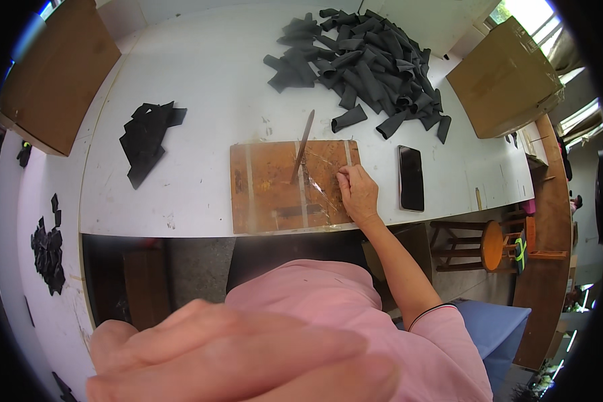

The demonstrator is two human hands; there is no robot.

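My left hand looms large and blurred at the lower left, close to the view, with its fingers stretched out and nothing seen in them. My right hand rests with curled fingers on the right edge of a worn brown wooden board; nothing shows between the fingers. Strips of clear tape cross the board. A slim pointed rod stands up from it, slightly tilted. Beyond the board lies a heap of dark grey fabric tubes. Stacked flat black pieces lie to the left.
A black phone lies right of the board on the white table. Cardboard boxes stand at the far left and far right. More black pieces lie on the left side surface. A wooden stool stands at the right.
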